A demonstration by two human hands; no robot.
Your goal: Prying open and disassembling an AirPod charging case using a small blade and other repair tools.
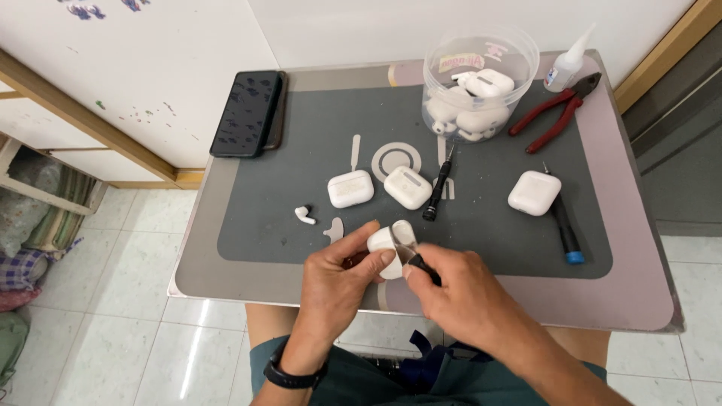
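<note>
Two hands (398, 282), earbud case (391, 240), perhaps tweezers (415, 259)

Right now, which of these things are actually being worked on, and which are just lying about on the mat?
In hand:
left hand
white earbud case
right hand
thin dark tool

Lying about:
two white cases
third case
loose earbud
black screwdriver
red pliers
glue bottle
clear tub
black phone

Small table (647, 301) with grey mat (301, 150), pushed against white wall (361, 22). Wood trim (75, 113) runs diagonally on left, another strip (662, 53) top right. Glossy white tile floor (135, 346), reflecting light. Cloth pile (22, 248) at left edge.
</note>
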